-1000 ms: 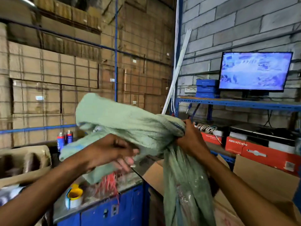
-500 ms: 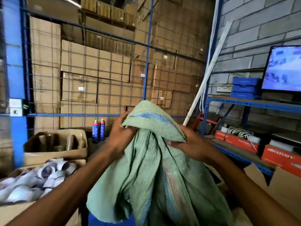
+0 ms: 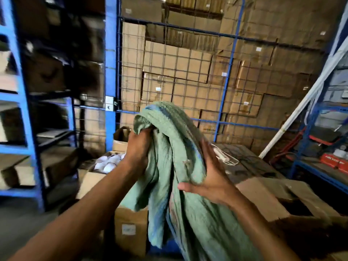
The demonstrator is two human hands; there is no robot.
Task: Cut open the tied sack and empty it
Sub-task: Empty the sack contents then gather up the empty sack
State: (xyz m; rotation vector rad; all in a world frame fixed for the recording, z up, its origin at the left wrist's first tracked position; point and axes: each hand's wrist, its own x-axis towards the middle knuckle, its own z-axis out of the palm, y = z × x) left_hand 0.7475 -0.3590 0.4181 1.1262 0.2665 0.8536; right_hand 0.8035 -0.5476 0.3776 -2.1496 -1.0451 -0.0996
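Note:
A limp pale green woven sack (image 3: 180, 166) with a faint blue stripe hangs crumpled in front of me, held up at chest height. My left hand (image 3: 138, 147) grips a bunched fold near its top left. On the sack's right side, my right hand (image 3: 209, 176) presses with the thumb spread and the fingers curled into the cloth. The sack's lower part drapes down out of view. No tie and no cutting tool are visible.
Blue steel shelving (image 3: 24, 110) stands at the left. Behind a blue wire-mesh fence (image 3: 188, 76), cardboard cartons are stacked high. Open cartons (image 3: 131, 228) sit below the sack, one with white rolls (image 3: 109, 162). A brown box (image 3: 282, 200) lies at the right, and a white pipe (image 3: 308, 102) leans beyond it.
My view has swung left, from the monitor shelf to the blue shelving. Both hands have regripped the sack, which went from stretched sideways to hanging bunched between them.

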